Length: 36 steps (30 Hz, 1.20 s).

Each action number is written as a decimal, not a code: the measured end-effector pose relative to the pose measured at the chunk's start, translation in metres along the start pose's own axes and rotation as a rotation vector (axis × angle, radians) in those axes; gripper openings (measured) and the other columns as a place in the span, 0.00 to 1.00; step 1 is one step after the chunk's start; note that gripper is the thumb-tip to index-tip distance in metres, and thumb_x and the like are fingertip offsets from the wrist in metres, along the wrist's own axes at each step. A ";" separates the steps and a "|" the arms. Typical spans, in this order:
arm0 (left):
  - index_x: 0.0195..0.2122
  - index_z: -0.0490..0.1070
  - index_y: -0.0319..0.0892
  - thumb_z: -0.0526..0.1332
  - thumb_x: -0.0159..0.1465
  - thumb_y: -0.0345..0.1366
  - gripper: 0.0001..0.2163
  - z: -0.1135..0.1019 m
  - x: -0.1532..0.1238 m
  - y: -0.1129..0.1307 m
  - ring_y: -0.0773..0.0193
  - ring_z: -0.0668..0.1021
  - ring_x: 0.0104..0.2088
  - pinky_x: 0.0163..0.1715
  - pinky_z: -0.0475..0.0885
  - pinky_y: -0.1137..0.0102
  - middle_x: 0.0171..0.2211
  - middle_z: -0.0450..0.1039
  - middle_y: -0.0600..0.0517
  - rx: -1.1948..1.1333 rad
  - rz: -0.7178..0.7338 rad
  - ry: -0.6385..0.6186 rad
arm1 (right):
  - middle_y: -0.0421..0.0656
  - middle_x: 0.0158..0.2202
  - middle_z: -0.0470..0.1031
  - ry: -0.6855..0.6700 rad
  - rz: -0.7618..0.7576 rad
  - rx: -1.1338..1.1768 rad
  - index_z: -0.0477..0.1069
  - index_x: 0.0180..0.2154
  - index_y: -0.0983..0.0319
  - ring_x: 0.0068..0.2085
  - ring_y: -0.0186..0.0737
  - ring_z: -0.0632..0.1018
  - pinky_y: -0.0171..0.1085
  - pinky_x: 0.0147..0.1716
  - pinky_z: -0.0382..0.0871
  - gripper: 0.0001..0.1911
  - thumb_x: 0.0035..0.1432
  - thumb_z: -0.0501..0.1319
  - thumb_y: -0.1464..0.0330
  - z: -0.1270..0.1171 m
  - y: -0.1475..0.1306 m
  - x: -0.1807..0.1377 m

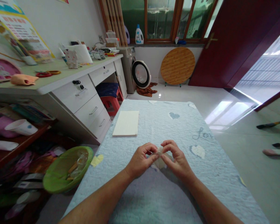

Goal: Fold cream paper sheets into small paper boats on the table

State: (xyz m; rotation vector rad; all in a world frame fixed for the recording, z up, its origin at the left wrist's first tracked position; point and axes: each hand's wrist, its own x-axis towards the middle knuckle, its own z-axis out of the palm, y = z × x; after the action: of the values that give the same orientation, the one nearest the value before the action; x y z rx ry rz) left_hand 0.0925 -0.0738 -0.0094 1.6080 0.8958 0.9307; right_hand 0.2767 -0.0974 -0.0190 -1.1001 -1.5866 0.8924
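Observation:
My left hand (140, 158) and my right hand (177, 159) meet above the table, their fingertips pinching a small folded piece of pale paper (160, 163) from both sides. My fingers hide most of its shape. Both forearms rest toward the near edge of a light blue quilted cloth (177, 124). A stack of cream paper sheets (126, 123) lies on the cloth, ahead of my left hand and apart from it.
A white desk with drawers (81, 96) runs along the left, holding scissors (48, 73) and clutter. Just left of the cloth are a green basin (67, 169) and cluttered shelves (18, 146). A washing machine (128, 70) stands beyond, and the glossy tiled floor (247, 161) lies to the right.

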 end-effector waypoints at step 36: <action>0.40 0.67 0.44 0.60 0.53 0.20 0.16 0.004 -0.011 0.002 0.59 0.73 0.46 0.48 0.69 0.65 0.45 0.70 0.49 0.198 0.322 -0.047 | 0.36 0.30 0.69 -0.105 0.495 0.773 0.66 0.37 0.58 0.27 0.30 0.70 0.30 0.27 0.60 0.17 0.52 0.71 0.60 -0.008 0.002 0.002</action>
State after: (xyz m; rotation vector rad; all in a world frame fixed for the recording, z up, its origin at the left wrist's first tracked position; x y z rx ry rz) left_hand 0.0917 -0.0857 -0.0095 1.9769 0.7250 1.0444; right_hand 0.2842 -0.0943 -0.0179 -0.8785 -0.8865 1.7308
